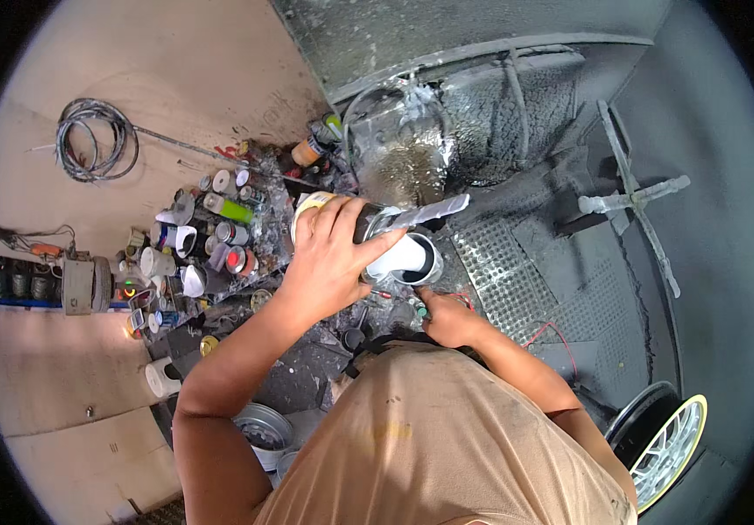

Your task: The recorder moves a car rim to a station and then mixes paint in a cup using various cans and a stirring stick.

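Note:
My left hand [333, 249] is wrapped over a tilted can [305, 210] with a yellowish, paint-marked side. A flat grey strip [434, 212] sticks out past its fingertips. Just below the strip stands a round cup [434, 262] with a dark inner wall. Something smooth and white [397, 258], looking like paint, spans from beside the left fingers into the cup's mouth. My right hand [451, 319] is closed just under the cup, around what looks like a spray gun with a green part; most of it is hidden by the fingers.
Several cans, bottles and cups [235, 234] crowd the stained bench at left. A coiled hose [97, 140] hangs on the wall. Foil-like sheeting [407, 166] lies ahead, a coated metal cross stand [635, 197] at right, a wheel rim [674, 451] at lower right. A red hose [561, 331] curls over the floor.

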The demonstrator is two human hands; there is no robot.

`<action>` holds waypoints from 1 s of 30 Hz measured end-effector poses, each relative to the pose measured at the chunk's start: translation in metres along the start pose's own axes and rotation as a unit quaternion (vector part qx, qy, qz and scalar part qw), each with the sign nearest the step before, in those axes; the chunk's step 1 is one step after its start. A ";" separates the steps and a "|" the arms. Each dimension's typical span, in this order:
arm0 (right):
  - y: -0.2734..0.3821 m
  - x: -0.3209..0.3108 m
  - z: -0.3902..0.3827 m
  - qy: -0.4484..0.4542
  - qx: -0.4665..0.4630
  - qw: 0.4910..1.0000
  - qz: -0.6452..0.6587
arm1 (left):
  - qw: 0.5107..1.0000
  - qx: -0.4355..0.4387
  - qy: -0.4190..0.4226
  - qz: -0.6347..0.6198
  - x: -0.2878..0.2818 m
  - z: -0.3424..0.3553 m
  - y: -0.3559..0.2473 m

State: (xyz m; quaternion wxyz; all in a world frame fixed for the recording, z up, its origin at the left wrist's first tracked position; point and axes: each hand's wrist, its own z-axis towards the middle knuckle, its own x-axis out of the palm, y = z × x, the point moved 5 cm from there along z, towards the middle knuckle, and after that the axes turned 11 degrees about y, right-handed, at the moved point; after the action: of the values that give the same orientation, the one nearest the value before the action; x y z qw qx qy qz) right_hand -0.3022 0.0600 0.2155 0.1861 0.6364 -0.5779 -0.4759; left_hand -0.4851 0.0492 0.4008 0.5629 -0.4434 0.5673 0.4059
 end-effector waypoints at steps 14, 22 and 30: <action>0.032 0.049 0.075 0.049 -0.032 0.998 -0.023 | 0.998 -0.051 -0.031 -0.037 0.038 -0.069 0.082; -0.012 0.097 0.130 0.157 -0.015 0.987 0.038 | 0.864 -0.265 -0.199 -0.380 0.203 -0.146 0.127; -0.080 0.122 0.099 0.088 0.037 0.995 0.026 | 0.767 -0.322 -0.263 -0.489 0.306 -0.183 0.179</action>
State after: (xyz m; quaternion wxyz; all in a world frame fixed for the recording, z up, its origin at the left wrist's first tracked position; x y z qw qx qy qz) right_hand -0.3530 0.0011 0.0574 0.2246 0.6670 -0.5928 -0.3915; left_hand -0.6996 -0.0904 0.0950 0.6367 -0.6917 -0.0599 0.3355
